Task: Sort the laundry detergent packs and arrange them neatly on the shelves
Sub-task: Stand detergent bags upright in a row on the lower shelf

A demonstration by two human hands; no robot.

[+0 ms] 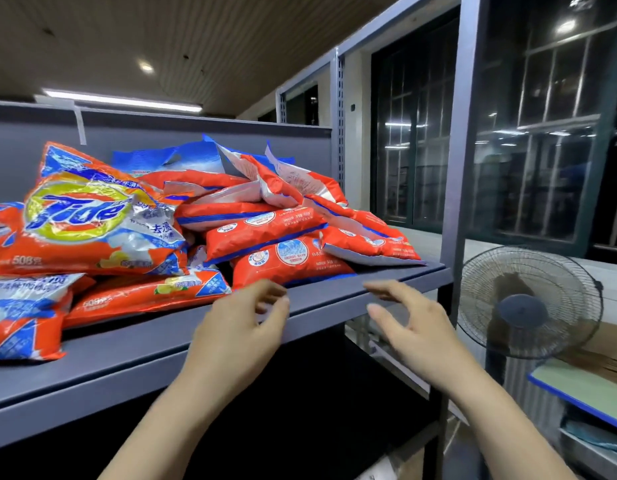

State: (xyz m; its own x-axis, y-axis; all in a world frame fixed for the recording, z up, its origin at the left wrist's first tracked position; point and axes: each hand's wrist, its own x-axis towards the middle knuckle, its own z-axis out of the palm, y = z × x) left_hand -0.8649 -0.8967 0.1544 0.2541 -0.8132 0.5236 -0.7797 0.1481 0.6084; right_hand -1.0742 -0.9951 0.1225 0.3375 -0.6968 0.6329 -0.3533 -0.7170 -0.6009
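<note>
Packs point(182, 237) of orange detergent lie heaped and unsorted on the grey shelf point(334, 306), some near its front edge. Your left hand point(237, 327) and right hand point(417, 327) hang apart in front of that edge, fingers loosely curled and holding nothing, seemingly poised to take the nearest pack point(293, 261)

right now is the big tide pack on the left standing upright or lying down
Lying tilted, not upright. The big Tide pack rests face-up, sloped on other packs in the heap on the shelf. Neither hand touches it.
</note>
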